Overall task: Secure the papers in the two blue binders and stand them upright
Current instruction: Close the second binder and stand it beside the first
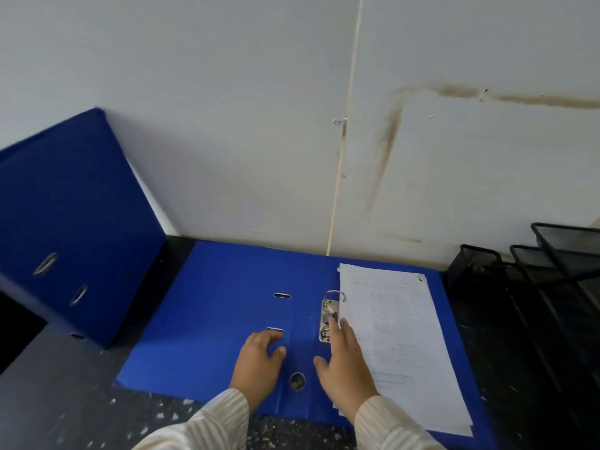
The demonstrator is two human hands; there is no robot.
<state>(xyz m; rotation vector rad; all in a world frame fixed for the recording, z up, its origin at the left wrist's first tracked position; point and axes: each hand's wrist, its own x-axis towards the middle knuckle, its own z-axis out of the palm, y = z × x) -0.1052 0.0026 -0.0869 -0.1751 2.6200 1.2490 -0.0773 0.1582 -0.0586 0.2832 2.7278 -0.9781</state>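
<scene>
The open blue lever-arch binder lies flat at lower centre of the frame, its white paper stack on the right. The right hand, grip released, fingertips at the metal ring mechanism, risks pinching or tearing sheets if the rings close misaligned. The left hand rests loose on the cover. The second blue binder stands tilted at the left.

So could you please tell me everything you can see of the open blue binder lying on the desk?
The open blue binder lies flat on the dark speckled desk, back edge near the wall. Its covers look like smooth plastic-coated board. The left cover has two slots; the spine has a round finger hole. A metal lever-arch mechanism holds a stack of printed papers on the right side. The left hand rests on the left cover; the right hand reaches to the mechanism, its fingers at the lever.
</scene>
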